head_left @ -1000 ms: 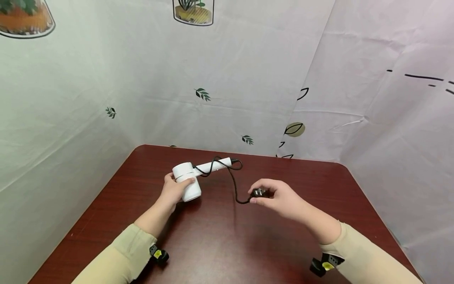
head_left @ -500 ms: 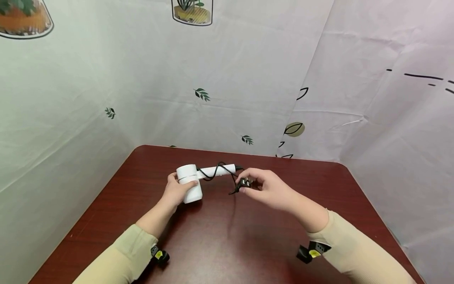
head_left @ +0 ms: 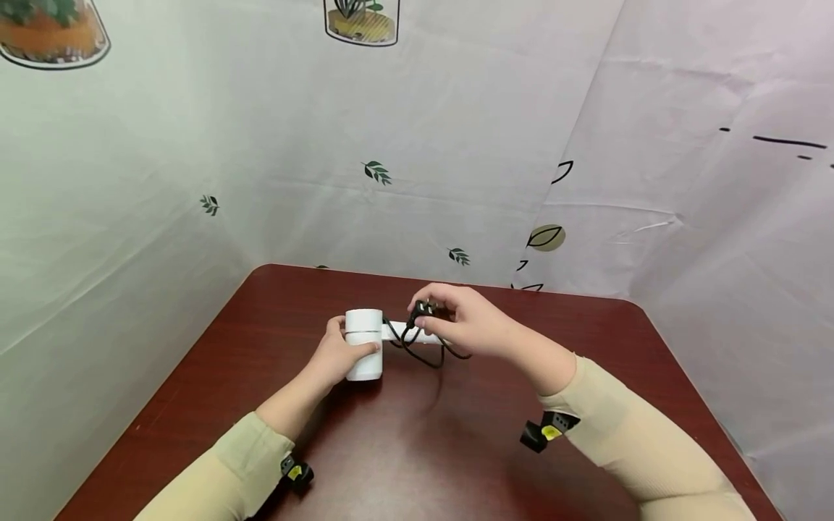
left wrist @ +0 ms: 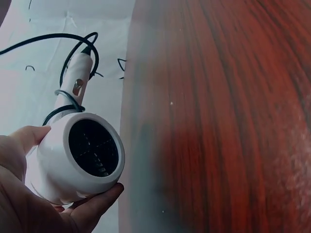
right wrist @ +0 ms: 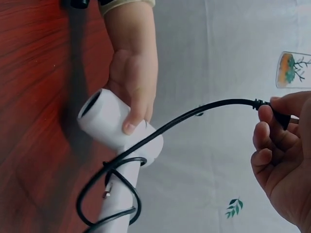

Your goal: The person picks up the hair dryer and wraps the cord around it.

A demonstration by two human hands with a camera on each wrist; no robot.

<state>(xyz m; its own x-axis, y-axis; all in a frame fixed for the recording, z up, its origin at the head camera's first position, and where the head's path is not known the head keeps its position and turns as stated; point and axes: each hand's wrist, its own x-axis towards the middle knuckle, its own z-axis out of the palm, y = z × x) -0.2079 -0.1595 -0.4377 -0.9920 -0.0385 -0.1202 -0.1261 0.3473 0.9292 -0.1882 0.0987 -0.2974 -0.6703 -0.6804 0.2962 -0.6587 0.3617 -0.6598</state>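
Observation:
A white hair dryer (head_left: 363,346) is gripped round its barrel by my left hand (head_left: 335,356), thumb on the near side. In the left wrist view the dryer's dark round end (left wrist: 94,148) faces the camera. Its handle (right wrist: 120,194) points to the right in the head view, with a black cord (right wrist: 194,112) looped loosely round it. My right hand (head_left: 472,318) pinches the black plug (head_left: 422,311) at the cord's end, above the handle. Part of the handle is hidden behind that hand in the head view.
Beneath the hands is a dark red wood-grain table (head_left: 417,449). A pale fabric backdrop (head_left: 293,145) with printed leaves and plant jars stands along its back and sides. Each forearm wears a small black camera, one on the left (head_left: 297,472) and one on the right (head_left: 547,430).
My right hand has moved left and away from me with the plug, over the handle. My left hand has shifted slightly right and turned the dryer, so its handle now slopes down rightward.

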